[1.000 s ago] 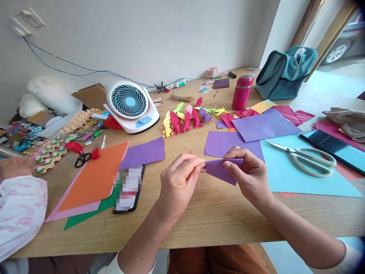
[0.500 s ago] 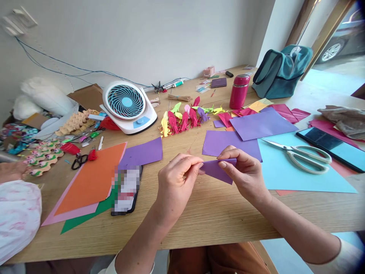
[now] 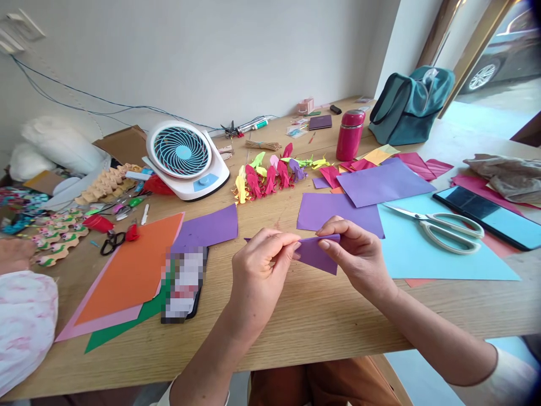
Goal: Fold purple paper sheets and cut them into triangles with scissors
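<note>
A small piece of purple paper (image 3: 318, 258) is held up above the table between my two hands, its top edge folded or rolled over. My left hand (image 3: 264, 268) pinches it at the left, and a thin purple tip sticks out behind the fingers. On its right end, the thumb and fingers of my right hand (image 3: 355, 254) are closed. Just behind my hands lies a flat purple sheet (image 3: 313, 211), with another purple sheet (image 3: 384, 183) overlapping it. Scissors with pale handles (image 3: 450, 232) rest on a light blue sheet (image 3: 443, 262) to the right.
A white fan (image 3: 186, 158) stands at the back left. Several folded paper flowers (image 3: 270, 175) lie mid-table, near a pink flask (image 3: 350, 135). Orange paper (image 3: 135, 265) and a phone (image 3: 183, 293) are on the left, beside another person's sleeve (image 3: 25, 327). A teal bag (image 3: 414, 107) sits back right.
My right hand has shifted slightly left along the purple paper. A purple tip now shows left of my left hand's fingers. The whole view has moved slightly.
</note>
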A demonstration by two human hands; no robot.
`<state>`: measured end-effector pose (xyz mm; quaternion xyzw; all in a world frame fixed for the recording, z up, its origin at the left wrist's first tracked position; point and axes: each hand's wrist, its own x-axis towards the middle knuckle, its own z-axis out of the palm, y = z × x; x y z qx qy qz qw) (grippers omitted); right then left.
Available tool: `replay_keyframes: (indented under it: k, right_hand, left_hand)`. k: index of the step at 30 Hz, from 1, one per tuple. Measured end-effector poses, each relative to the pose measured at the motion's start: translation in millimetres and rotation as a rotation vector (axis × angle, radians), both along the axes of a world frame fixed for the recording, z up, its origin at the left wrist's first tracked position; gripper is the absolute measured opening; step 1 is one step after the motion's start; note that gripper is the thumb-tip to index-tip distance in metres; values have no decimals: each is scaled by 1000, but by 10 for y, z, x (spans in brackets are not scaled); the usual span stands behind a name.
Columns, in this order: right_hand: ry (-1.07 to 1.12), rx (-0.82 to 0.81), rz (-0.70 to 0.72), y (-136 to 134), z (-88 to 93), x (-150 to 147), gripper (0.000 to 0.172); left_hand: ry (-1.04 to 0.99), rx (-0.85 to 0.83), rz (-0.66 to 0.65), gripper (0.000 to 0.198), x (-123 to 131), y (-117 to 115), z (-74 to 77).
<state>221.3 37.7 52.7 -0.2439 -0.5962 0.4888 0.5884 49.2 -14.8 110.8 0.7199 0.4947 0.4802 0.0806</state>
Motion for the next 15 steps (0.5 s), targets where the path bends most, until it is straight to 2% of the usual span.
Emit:
replay_keyframes:
  k: [15]
  right_hand:
    - [10,19,22,4,-4,-13,8]
  left_hand:
    - [-22,6,-9,13,73,0,17]
